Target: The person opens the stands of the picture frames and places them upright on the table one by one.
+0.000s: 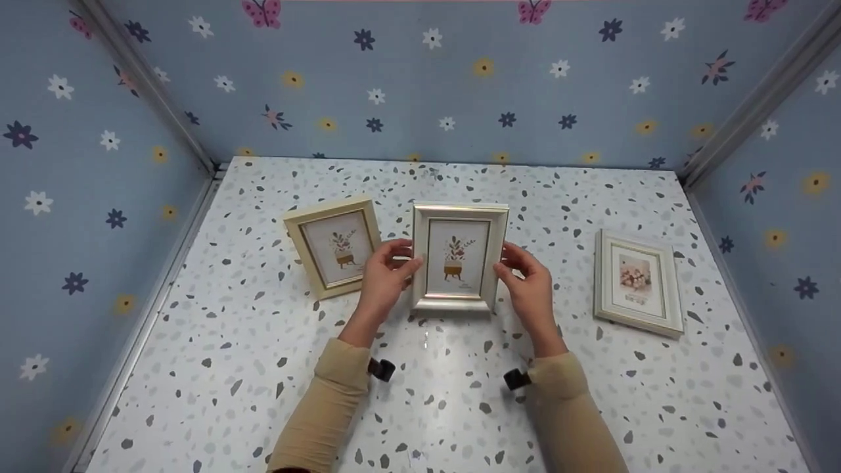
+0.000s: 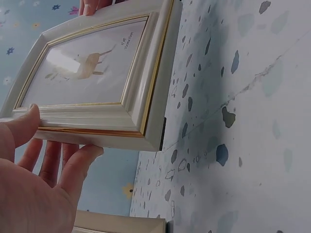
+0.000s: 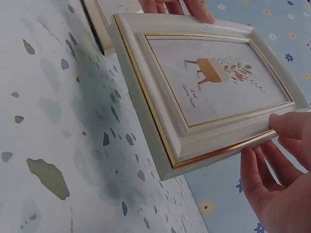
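Observation:
Between my two hands is a white picture frame [image 1: 460, 303] with thin gold edging and a print of a potted plant. My left hand [image 1: 386, 279] grips its left side, thumb on the front and fingers behind. On the opposite side my right hand [image 1: 527, 282] holds it the same way. Both wrist views show the thumbs on the front moulding, with the lower edge of the picture frame [image 2: 92, 127] near the speckled tabletop. Just left of my left hand stands a cream-gold picture frame [image 1: 305, 253], turned slightly, its lower right corner partly hidden by that hand.
A third picture frame [image 1: 604, 276], whitish with a pink flower print, lies on the right of the speckled table [image 1: 433, 407]. Blue flowered panels [image 1: 420, 92] enclose the back and both sides.

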A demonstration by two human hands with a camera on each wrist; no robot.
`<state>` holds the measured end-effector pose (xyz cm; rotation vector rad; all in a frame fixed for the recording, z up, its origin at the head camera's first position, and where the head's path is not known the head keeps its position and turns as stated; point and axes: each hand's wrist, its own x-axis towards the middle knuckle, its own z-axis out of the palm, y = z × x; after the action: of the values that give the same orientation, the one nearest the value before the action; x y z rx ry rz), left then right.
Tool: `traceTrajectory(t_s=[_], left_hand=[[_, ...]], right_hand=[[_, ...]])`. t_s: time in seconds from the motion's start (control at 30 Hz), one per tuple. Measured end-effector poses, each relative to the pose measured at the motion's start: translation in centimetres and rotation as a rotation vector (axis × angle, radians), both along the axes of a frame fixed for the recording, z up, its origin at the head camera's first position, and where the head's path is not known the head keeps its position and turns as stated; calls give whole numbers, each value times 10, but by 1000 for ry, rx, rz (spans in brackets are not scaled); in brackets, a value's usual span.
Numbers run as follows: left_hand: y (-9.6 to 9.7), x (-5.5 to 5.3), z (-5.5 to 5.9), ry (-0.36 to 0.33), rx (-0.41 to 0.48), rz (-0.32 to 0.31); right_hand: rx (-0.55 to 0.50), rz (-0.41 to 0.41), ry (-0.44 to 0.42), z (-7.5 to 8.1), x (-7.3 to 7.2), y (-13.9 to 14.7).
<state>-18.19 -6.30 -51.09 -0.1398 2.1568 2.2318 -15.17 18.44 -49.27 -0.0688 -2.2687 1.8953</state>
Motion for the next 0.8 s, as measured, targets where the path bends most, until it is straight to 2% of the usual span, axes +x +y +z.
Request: traceTrajectory(t_s=[0.17, 0.33, 0.43, 0.6, 0.8], left_hand=[[4, -11, -1, 68, -5, 19], [10, -24, -2, 123, 17, 19], [13, -31, -4, 119, 25, 18], [14, -39, -9, 115, -11, 28], [16, -42, -22, 92, -34, 46]], right_hand=[[-1, -20, 32, -20, -19, 7], [-13, -47, 77, -23, -32, 11], [-28, -44, 79, -24, -39, 12], [-47, -42, 54, -28, -48, 11], [17, -58, 8, -37, -50, 8]])
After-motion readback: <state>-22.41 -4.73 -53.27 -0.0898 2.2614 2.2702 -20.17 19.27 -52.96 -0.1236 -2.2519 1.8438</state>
